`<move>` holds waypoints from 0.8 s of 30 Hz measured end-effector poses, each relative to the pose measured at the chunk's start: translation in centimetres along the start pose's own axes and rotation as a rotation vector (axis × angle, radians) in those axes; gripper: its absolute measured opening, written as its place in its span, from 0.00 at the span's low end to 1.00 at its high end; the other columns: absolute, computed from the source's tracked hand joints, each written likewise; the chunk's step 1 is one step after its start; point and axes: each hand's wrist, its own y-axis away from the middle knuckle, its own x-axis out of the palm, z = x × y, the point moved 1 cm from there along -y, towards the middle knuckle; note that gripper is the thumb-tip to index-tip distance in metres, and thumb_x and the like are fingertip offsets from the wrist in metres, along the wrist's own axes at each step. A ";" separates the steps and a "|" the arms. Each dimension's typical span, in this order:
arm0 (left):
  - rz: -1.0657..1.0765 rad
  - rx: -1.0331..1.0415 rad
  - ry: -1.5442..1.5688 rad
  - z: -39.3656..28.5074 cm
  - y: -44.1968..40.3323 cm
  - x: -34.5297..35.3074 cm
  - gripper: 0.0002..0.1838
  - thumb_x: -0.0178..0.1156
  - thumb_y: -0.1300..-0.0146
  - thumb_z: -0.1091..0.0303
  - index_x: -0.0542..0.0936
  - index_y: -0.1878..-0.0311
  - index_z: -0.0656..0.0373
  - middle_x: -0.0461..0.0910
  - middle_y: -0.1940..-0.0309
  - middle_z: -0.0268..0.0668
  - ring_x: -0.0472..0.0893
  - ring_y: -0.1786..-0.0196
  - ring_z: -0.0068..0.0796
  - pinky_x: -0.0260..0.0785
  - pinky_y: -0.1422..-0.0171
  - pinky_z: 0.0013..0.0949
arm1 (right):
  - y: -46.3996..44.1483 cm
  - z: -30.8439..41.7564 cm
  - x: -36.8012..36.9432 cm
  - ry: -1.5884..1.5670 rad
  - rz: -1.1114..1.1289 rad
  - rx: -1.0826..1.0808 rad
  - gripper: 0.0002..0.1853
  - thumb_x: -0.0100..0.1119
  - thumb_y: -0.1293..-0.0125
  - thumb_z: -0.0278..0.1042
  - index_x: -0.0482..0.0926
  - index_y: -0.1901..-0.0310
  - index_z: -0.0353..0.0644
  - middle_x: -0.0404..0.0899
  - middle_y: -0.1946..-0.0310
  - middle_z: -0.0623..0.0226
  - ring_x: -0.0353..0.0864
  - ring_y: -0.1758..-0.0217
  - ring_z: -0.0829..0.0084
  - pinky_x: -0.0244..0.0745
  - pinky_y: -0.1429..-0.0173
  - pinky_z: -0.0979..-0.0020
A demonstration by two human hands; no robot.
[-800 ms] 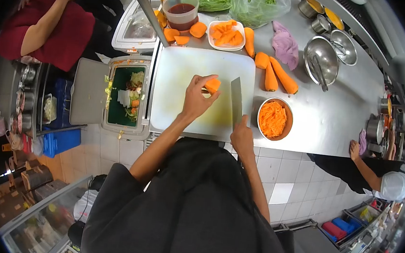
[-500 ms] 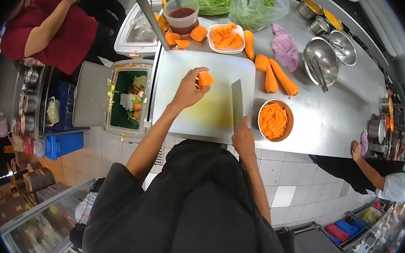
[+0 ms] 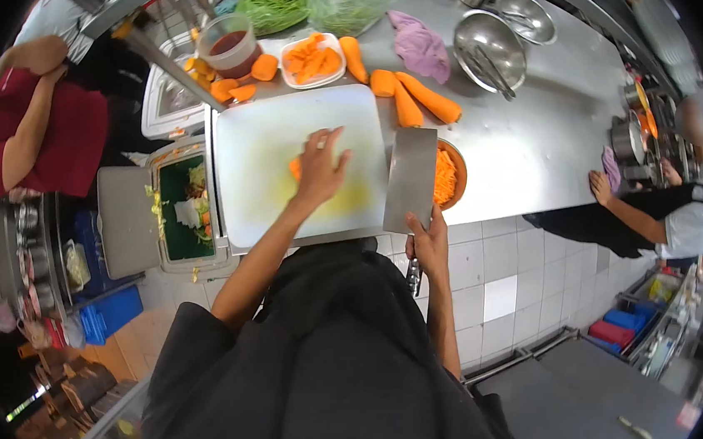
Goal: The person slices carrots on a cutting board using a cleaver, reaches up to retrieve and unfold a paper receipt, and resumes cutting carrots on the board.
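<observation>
My left hand (image 3: 320,169) hovers over or rests on the white cutting board (image 3: 250,139), with its fingers stretched apart. Partly hidden to its left is an orange carrot piece (image 3: 295,168); whether the hand touches it I cannot tell. My right hand (image 3: 430,245) is wrapped round the handle of a cleaver (image 3: 411,179). Its broad blade stands with the flat side facing me, at the board's right edge. Behind the blade, a round metal bowl (image 3: 462,167) of shredded carrot (image 3: 444,180) is partly covered.
Carrots (image 3: 429,98), a white dish (image 3: 336,74) of carrot pieces and a purple cloth (image 3: 419,46) lie beyond the board. A steel bowl (image 3: 489,52) holds tongs. Left stands an open bin (image 3: 168,233) of scraps. Other people are at the left, the far side and the right.
My left hand has let go of the carrot piece, which now lies on the board. My right hand has turned the cleaver from edge-on to flat side. The view has shifted and tilted.
</observation>
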 end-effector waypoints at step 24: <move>-0.017 -0.322 -0.143 6.0 -4.1 -8.3 0.22 0.65 0.34 0.48 0.77 0.52 0.59 0.83 0.64 0.47 0.85 0.57 0.45 0.77 0.55 0.45 | 4.9 1.5 -5.4 0.165 -0.248 -0.031 0.13 0.56 0.28 0.28 0.69 0.46 0.35 0.75 0.74 0.66 0.64 0.89 0.82 0.59 0.87 0.75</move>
